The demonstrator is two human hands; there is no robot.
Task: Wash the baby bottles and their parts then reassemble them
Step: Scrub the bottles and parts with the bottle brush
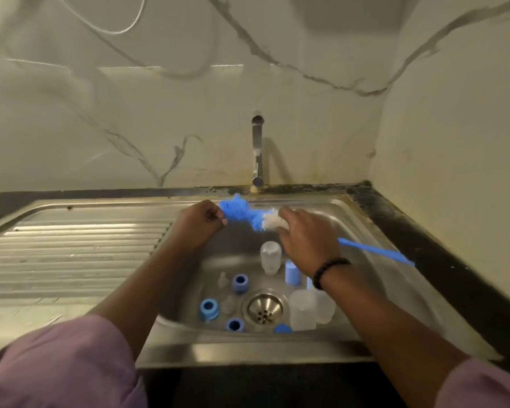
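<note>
Above the sink [374, 231], bottle brush [242, 214] gripped between both hands [199, 223].

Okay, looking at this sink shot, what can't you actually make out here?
Head view only:
- Left hand: curled fingers hide whatever it pinches, if anything.
- Brush: motion-blurred, and the right hand covers its middle.
- Bottles by the drain: right wrist overlaps them.
- Tap: running water undeterminable.

walls: veined marble-look panels [159, 113] | far: steel tap [257, 148] | counter: dark edge [409, 231] | left: ribbed drainboard [71, 248] | light: dim, yellowish
</note>
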